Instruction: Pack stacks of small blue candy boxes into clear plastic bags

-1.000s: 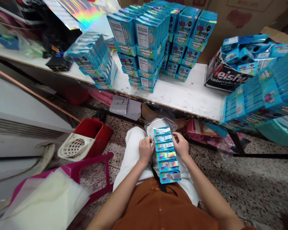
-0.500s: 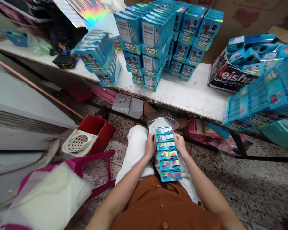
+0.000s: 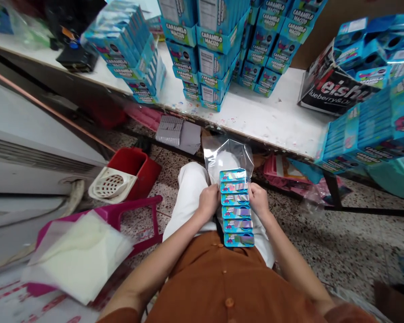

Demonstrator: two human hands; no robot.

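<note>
Over my lap lies a clear plastic bag (image 3: pixel 211 154) with a column of small blue candy boxes (image 3: pixel 236 212) in it, their shiny strips facing up. My left hand (image 3: pixel 209 202) is closed on the bag's left edge beside the upper boxes. Level with it, my right hand (image 3: pixel 259 200) pinches the right edge. The loose, see-through end of the bag sticks out past the top box toward the table. Fingertips of both hands are partly hidden against the bag and boxes.
Stacked blue candy boxes (image 3: pixel 212 67) stand on the white table (image 3: pixel 276 121). A black carton (image 3: pixel 336 89) of blue boxes is at the right. Left of my legs are a red bucket (image 3: pixel 144 172) and clear plastic sheets (image 3: pixel 81 255) on a purple stool (image 3: pixel 116 213).
My view has tipped downward, so the table stands higher in the picture. More of the bag's clear end shows, spread out beyond the top box. Both hands keep hold of its sides.
</note>
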